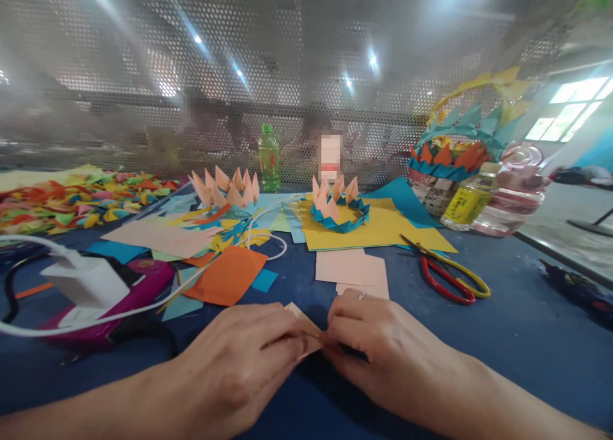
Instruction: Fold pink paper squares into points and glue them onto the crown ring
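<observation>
Both hands meet low in the middle of the view over a dark blue table (517,318). My left hand (239,357) and my right hand (383,344) pinch a small folded piece of pale pink paper (302,328) between their fingertips; only its folded corner shows. A ring sits on a finger of the right hand. Just beyond the hands lie pale pink paper squares (352,271). Further back a ring of pink and teal folded points (339,207) rests on a yellow sheet (383,232).
Red-and-yellow scissors (450,277) lie to the right. An orange square (227,275), a white charger (86,280) with cable and a magenta object sit to the left. Folded scraps pile up at far left. A green bottle (269,158), paper basket (454,152) and yellow-labelled bottle (469,204) stand behind.
</observation>
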`<state>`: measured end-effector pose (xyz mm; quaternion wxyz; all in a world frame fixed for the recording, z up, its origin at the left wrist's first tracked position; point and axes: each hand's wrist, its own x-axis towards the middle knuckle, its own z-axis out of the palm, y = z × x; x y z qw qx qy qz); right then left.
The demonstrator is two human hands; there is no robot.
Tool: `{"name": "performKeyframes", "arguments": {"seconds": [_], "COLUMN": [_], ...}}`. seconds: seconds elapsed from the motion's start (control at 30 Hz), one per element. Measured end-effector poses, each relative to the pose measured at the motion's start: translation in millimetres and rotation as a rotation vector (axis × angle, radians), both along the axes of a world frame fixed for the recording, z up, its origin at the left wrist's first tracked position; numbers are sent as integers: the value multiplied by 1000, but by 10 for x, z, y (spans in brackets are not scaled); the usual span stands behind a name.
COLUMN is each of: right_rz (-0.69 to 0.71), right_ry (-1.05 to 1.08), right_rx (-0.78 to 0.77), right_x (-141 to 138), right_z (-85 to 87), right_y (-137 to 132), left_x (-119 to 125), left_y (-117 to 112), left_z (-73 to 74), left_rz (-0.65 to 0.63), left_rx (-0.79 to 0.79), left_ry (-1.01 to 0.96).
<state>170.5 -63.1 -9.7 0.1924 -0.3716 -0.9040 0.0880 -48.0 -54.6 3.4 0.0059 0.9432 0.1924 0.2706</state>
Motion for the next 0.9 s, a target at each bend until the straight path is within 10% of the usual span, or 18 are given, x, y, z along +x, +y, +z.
{"name": "performKeyframes", "arguments": {"seconds": [0.23, 0.53, 0.9], "right_rz": [24, -173, -232], "right_ry": [118, 264, 156], "right_rx": [-161, -443, -331], "right_x": [62, 41, -7], "right_z": [65, 62, 83], "right_y": [49, 107, 0], "left_x": [9, 63, 70], "left_y": [6, 60, 51], "left_z": [-67, -76, -93], "left_rz": [17, 132, 344], "left_rx": [-42, -677, -642], "left_ry": [-35, -112, 24]}}
